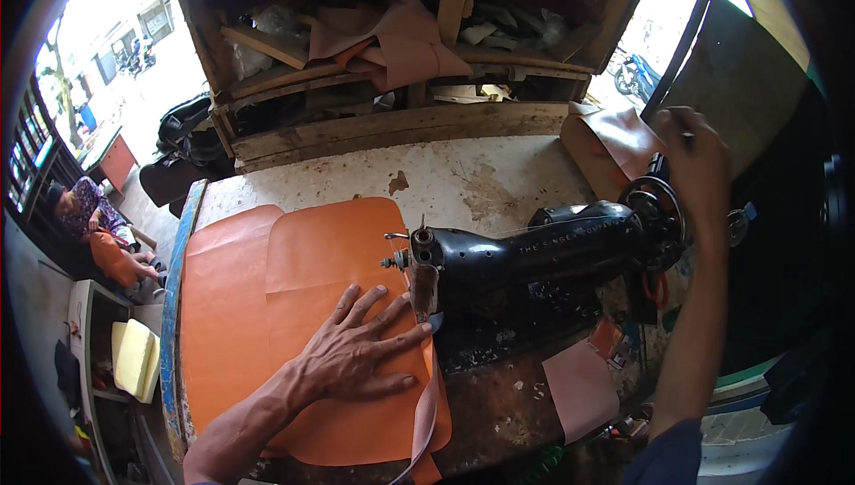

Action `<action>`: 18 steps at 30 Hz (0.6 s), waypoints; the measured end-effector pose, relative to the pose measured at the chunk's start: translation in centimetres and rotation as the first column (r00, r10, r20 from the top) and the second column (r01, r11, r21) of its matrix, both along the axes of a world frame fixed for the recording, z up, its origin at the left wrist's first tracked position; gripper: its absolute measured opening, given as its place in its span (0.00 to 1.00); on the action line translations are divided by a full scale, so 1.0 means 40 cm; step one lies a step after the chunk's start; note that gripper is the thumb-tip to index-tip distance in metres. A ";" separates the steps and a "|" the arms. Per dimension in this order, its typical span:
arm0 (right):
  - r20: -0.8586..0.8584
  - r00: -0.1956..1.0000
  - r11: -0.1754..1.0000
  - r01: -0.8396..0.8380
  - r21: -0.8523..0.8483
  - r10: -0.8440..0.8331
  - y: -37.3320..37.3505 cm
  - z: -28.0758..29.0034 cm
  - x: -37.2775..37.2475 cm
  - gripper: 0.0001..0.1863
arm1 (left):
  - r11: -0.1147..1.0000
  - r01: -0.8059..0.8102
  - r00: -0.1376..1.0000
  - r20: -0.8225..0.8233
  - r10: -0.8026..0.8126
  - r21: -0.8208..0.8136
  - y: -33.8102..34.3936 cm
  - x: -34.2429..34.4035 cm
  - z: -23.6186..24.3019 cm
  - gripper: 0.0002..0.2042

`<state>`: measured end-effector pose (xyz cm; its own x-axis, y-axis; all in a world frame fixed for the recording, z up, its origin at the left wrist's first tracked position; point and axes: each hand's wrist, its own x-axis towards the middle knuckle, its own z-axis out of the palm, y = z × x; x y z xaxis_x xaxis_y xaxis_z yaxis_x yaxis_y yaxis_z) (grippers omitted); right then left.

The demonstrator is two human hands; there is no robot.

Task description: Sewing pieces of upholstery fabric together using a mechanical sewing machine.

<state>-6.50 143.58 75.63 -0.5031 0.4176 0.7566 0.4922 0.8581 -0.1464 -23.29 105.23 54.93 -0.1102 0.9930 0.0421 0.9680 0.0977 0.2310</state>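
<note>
Sleeve [666, 462]: dark blue, closest to us, near side of the sewing machine [534, 258], toward its right end.
Left hand [367, 356]: ours, palm down, fingers spread wide, flat on the orange sheet [334, 240], just left of the machine's needle end.
Right hand [696, 146]: ours, fingers curled narrow, by the hand wheel [657, 220] at the machine's right end; we can't tell if it touches the wheel or grips anything.
Orange sheet: left of the machine, right edge at its needle end, overlapping a second orange sheet [216, 307] farther left.
Pale strip [427, 418]: along the top sheet's right side, nearer us than the machine.
Lettering [566, 243]: one pale line of capitals, along the machine's black arm.
Pinkish piece [581, 389]: near side of the machine.
Wooden shelf [401, 139]: behind the machine.
Seated person [93, 209]: well left of the machine.
</note>
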 end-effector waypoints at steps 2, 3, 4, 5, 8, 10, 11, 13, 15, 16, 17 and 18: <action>0.481 0.869 0.988 0.149 -0.028 -0.117 0.115 -0.020 -0.042 0.20 | 1.000 -0.010 1.000 -0.003 0.010 -0.011 -0.001 0.002 0.002 0.37; 0.702 0.701 0.929 0.332 -0.164 -0.126 0.150 -0.035 -0.033 0.23 | 1.000 -0.005 1.000 -0.007 0.005 -0.004 0.000 0.001 0.002 0.37; 0.800 0.594 0.872 0.435 -0.225 -0.090 0.174 -0.053 -0.029 0.26 | 1.000 0.000 1.000 -0.008 0.000 0.003 0.000 0.000 0.001 0.37; 0.748 0.659 0.862 0.422 -0.281 -0.078 0.184 -0.065 -0.006 0.27 | 1.000 -0.008 1.000 -0.006 0.008 0.004 0.000 -0.001 -0.001 0.37; 0.542 0.837 0.839 0.351 -0.416 -0.081 0.157 -0.099 0.072 0.28 | 1.000 0.003 1.000 -0.015 -0.003 -0.002 0.001 -0.004 -0.005 0.37; 0.355 0.927 0.827 0.290 -0.482 -0.118 0.129 -0.112 0.110 0.29 | 1.000 0.006 1.000 -0.026 -0.006 -0.014 0.000 -0.003 -0.005 0.38; 0.267 0.959 0.797 0.232 -0.558 -0.092 0.119 -0.117 0.125 0.28 | 1.000 0.005 1.000 -0.027 -0.006 -0.016 0.000 -0.003 -0.004 0.38; 0.171 0.982 0.760 0.168 -0.628 -0.075 0.094 -0.136 0.143 0.26 | 1.000 0.004 1.000 -0.015 -0.004 -0.012 -0.001 -0.001 -0.002 0.38; -0.349 0.935 0.549 -0.262 -0.794 -0.060 0.048 -0.171 0.159 0.21 | 0.999 -0.006 1.000 -0.019 0.005 -0.036 -0.001 -0.001 0.000 0.38; -0.340 0.940 0.579 -0.281 -0.765 0.007 0.014 -0.190 0.166 0.21 | 0.998 -0.005 0.999 -0.046 0.002 -0.058 0.000 0.000 0.002 0.38; -0.267 0.962 0.916 -0.057 -0.397 -0.055 -0.030 -0.214 0.170 0.18 | 0.998 -0.008 0.999 -0.035 0.006 -0.058 -0.001 0.002 0.003 0.38; -0.266 0.951 0.986 0.167 0.016 -0.157 -0.084 -0.240 0.173 0.16 | 0.998 -0.017 0.999 -0.044 0.014 -0.059 -0.001 0.004 0.006 0.38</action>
<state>0.43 140.22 66.03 -0.2122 0.4454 0.8698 0.5736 0.7774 -0.2582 -23.13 105.18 55.18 -0.1253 0.9921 -0.0118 0.9752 0.1253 0.1823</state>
